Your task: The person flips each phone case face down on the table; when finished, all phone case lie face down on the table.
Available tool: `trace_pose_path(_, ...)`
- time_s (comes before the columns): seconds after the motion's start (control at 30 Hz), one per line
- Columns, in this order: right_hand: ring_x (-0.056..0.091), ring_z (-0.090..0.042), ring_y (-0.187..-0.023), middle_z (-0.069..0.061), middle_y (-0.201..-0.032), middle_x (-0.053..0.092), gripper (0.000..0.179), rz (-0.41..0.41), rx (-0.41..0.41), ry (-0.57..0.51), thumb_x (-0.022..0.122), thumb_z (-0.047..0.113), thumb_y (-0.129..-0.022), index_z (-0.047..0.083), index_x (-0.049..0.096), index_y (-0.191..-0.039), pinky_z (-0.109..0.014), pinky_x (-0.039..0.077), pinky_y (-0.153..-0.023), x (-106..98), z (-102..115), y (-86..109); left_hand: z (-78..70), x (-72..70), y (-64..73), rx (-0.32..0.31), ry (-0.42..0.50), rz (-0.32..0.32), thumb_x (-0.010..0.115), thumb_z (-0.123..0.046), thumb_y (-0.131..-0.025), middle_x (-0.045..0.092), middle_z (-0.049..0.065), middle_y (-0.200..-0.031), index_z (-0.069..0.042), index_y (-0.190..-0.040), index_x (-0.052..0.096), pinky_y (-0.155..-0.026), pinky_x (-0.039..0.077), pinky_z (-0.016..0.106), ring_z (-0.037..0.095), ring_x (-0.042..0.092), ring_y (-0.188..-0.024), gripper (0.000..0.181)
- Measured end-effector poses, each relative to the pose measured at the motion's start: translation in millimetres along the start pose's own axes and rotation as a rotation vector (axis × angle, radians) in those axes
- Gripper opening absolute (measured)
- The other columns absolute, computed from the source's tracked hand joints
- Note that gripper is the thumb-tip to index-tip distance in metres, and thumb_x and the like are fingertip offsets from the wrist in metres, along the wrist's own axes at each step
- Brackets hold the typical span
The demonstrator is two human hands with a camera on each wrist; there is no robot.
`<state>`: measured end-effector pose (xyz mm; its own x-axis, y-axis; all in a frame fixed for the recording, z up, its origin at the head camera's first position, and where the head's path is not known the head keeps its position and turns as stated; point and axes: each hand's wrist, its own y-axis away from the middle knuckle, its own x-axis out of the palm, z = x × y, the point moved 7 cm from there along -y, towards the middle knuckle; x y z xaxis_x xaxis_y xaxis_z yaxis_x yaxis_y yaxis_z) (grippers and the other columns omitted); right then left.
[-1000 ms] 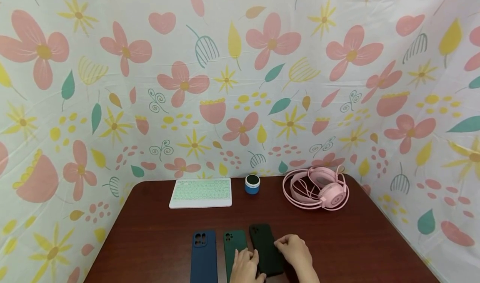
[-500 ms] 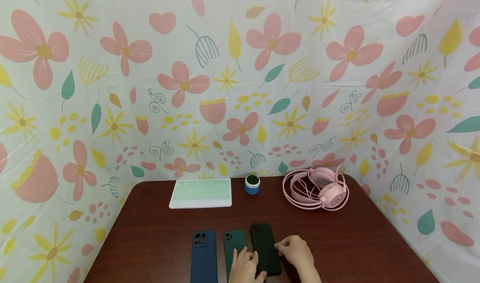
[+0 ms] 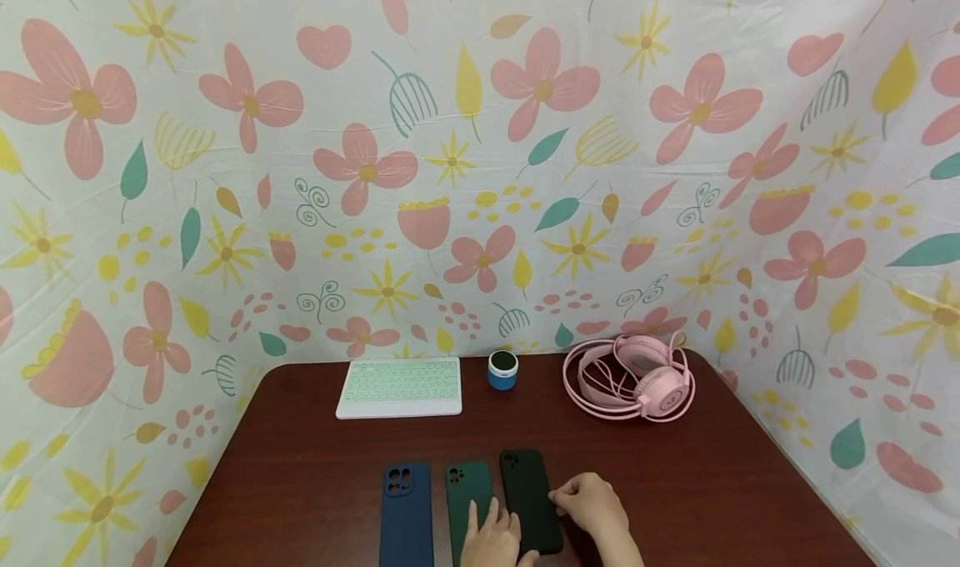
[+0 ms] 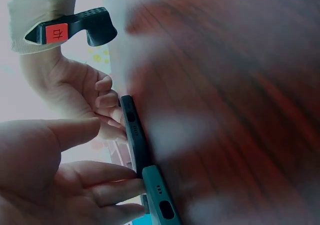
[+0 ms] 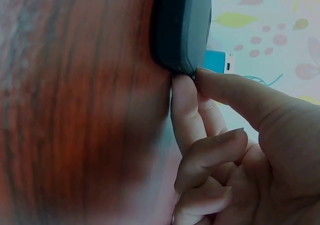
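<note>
Three phone cases lie side by side on the table: a blue one [image 3: 407, 517], a dark green one [image 3: 468, 482] and a black one [image 3: 528, 500]. My left hand [image 3: 491, 542] rests with extended fingers over the lower part of the green case. Its thumb reaches toward the black case's lower end. In the left wrist view the fingers [image 4: 107, 180] lie fairly straight against the cases. At the black case's right edge, my right hand [image 3: 592, 504] pinches with thumb and index finger. The right wrist view shows those two tips at the edge of the black case [image 5: 185, 30], other fingers curled.
Along the back of the brown table [image 3: 300, 450] stand a white keyboard [image 3: 401, 388] with green keys, a small blue-and-white speaker [image 3: 503, 371] and pink headphones [image 3: 633, 379] with a coiled cable. A flowered cloth [image 3: 480, 175] hangs behind and at the sides.
The black case's lower end has swung slightly left, so it lies straighter beside the green one. The left hand has shifted slightly; the right hand keeps its place at the black case's edge.
</note>
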<state>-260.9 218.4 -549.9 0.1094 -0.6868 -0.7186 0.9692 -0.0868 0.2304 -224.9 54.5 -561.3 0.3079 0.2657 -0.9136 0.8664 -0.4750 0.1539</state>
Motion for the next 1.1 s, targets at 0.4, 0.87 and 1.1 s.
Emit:
trace_pose_path(0.4,0.056,-0.016,-0.062,0.004,-0.066,0.064,0.017,0.009,-0.013,0.011,0.076,0.027,-0.083,0.014,0.072,-0.072,-0.036,0.045,-0.056,-1,1,0.5,-3.3,5.8,0.4,0.098,-0.091,-0.052,0.052,-0.054,-0.093,0.062,0.016,-0.120,0.000,-0.121,0.065,-0.101,0.038,0.042,0.027,0.052,-0.122,0.062)
trace_pose_path(0.87,0.056,-0.016,-0.064,0.003,-0.065,0.065,0.022,0.031,-0.014,0.015,0.072,0.031,-0.087,0.014,0.072,-0.073,-0.037,0.045,-0.059,-2,-1,-0.2,1.4,12.0,-2.5,0.116,-0.068,-0.039,0.049,-0.055,-0.094,0.058,0.018,-0.127,-0.003,-0.123,0.065,-0.102,0.036,0.041,0.029,0.048,-0.126,0.061)
trace_pose_path(1.1,0.054,-0.016,-0.066,0.003,-0.070,0.064,0.032,-0.052,-0.008,-0.011,0.061,0.041,-0.093,0.012,0.071,-0.085,-0.038,0.043,-0.060,-13,4,-3.6,5.7,-7.1,-1.6,0.073,0.090,-0.051,0.055,-0.047,-0.095,0.049,0.023,-0.136,0.000,-0.130,0.059,-0.105,0.031,0.051,0.036,0.040,-0.132,0.059)
